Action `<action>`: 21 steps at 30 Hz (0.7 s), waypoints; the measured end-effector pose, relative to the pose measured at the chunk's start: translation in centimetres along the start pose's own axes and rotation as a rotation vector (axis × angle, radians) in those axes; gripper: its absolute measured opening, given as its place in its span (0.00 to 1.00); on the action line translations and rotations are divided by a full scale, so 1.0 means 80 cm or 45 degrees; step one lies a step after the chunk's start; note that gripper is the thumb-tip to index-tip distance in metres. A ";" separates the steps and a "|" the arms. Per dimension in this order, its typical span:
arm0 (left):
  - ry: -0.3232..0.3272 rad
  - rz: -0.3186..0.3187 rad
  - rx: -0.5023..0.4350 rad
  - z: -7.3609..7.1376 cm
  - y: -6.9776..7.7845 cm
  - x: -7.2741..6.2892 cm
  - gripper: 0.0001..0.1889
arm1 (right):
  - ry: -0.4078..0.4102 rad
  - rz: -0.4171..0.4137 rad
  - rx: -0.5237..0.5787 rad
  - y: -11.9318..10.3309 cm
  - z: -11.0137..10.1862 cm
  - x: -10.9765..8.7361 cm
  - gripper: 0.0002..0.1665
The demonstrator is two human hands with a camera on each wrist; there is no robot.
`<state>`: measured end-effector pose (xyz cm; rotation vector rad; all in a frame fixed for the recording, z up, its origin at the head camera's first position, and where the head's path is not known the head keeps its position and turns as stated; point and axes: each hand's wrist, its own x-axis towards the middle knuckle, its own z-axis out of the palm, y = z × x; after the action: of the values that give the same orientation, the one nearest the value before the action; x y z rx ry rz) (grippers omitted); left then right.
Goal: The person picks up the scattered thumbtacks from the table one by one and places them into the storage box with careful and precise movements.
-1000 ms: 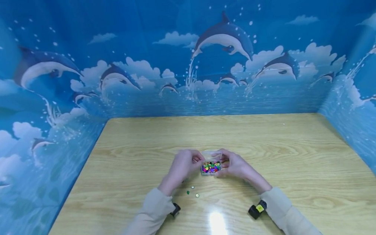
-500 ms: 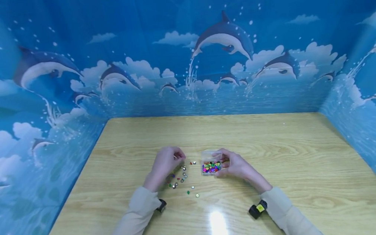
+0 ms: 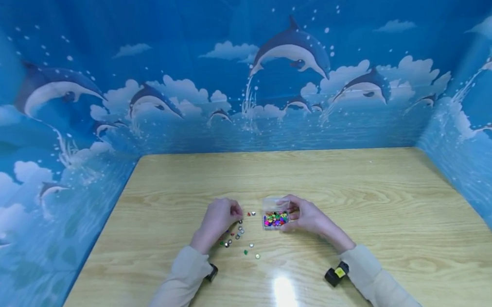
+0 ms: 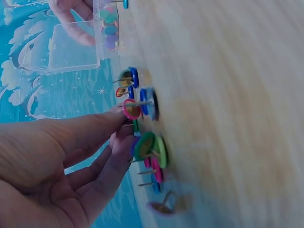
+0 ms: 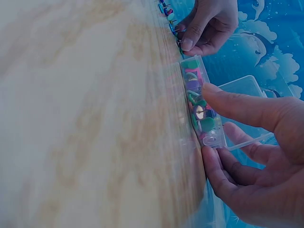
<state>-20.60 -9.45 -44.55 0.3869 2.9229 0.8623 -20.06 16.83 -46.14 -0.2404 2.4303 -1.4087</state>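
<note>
Between my hands stands a small clear plastic box point(image 3: 271, 229), its hinged lid point(image 3: 272, 202) raised at the far side. Colourful thumbtacks fill it. My right hand point(image 3: 305, 215) grips the box from the right, thumb on the near rim and fingers behind, as the right wrist view shows. To the left, my left hand point(image 3: 218, 220) is down at the loose thumbtacks on the table. In the left wrist view its thumb and forefinger close around the pin of a green thumbtack point(image 4: 136, 126), with a pink thumbtack point(image 4: 132, 109) right beside the thumb tip.
Several loose thumbtacks lie between the left hand and the box, and nearer the person, such as a pale one point(image 3: 257, 257). The wooden table point(image 3: 363, 187) is bordered by a blue dolphin-print curtain point(image 3: 235, 125) at the back and sides.
My left hand has drawn back leftward from beside the box to the loose thumbtacks, then dipped slightly towards them. My right hand and the box have stayed in place.
</note>
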 end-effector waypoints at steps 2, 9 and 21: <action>0.005 -0.012 0.008 0.000 0.001 0.000 0.04 | 0.006 0.009 -0.001 0.000 0.001 0.000 0.41; 0.050 0.062 -0.047 0.002 0.021 0.001 0.04 | 0.005 0.006 -0.001 0.001 0.000 0.001 0.41; 0.000 0.227 -0.199 0.020 0.061 0.001 0.02 | -0.022 0.007 0.068 0.001 -0.002 0.002 0.41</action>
<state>-19.38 -4.66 -43.24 0.6415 2.8277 1.1047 -20.26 16.92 -46.16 -0.2315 2.3743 -1.4610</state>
